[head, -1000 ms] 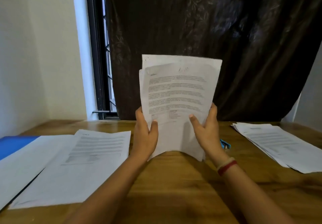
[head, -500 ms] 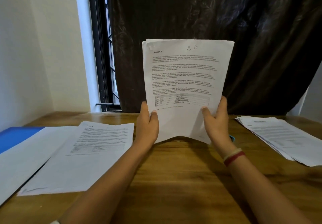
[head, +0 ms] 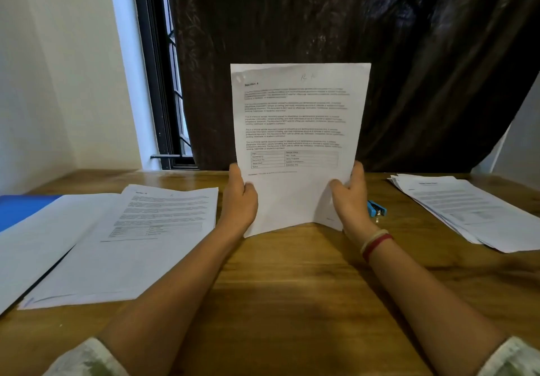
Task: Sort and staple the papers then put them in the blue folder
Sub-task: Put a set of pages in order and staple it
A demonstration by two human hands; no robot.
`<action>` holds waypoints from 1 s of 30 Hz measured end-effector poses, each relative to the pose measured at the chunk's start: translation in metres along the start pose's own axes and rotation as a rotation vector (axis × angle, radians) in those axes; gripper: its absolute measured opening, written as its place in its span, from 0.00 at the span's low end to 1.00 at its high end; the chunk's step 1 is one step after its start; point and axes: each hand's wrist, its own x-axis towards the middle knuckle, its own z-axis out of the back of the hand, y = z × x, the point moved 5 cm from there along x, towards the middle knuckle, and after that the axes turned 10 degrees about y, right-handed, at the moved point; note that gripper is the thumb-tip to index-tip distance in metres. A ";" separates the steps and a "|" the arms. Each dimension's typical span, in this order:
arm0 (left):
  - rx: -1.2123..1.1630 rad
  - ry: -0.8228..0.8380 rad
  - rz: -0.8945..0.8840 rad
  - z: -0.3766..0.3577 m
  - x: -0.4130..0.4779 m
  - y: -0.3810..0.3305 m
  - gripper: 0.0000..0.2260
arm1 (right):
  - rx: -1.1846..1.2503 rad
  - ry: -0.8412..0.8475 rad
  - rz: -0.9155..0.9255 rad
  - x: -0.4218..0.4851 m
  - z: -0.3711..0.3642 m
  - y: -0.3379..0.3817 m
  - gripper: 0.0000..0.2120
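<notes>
I hold a small bundle of printed papers (head: 296, 130) upright above the wooden table (head: 292, 282). My left hand (head: 241, 200) grips its lower left edge and my right hand (head: 350, 197) grips its lower right edge. The sheets line up as one, with the bottom edge just off the table. A small blue stapler (head: 377, 208) lies on the table right of my right hand. A blue folder (head: 20, 209) shows at the far left, mostly covered by sheets.
Printed sheets (head: 131, 241) lie flat on the left over a larger white sheet (head: 38, 247). A fanned stack of papers (head: 473, 209) lies at the right. A dark curtain (head: 350, 39) and a window (head: 163, 83) stand behind the table.
The bundle rose from a low, offset state and its sheets have squared up into one aligned stack. Both hands kept their grip on the lower edges.
</notes>
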 end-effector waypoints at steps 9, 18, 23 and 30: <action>0.011 -0.025 -0.051 0.000 -0.001 0.005 0.14 | 0.034 0.017 -0.054 -0.002 -0.007 -0.009 0.17; 0.023 -0.028 -0.051 0.003 0.001 0.010 0.14 | 0.041 0.038 -0.082 -0.005 -0.010 -0.011 0.15; 0.024 -0.021 -0.051 0.003 0.001 0.010 0.14 | 0.034 0.033 -0.082 -0.004 -0.011 -0.013 0.16; 0.023 -0.088 -0.103 0.009 0.001 0.001 0.14 | 0.039 0.015 -0.075 0.001 -0.007 -0.006 0.15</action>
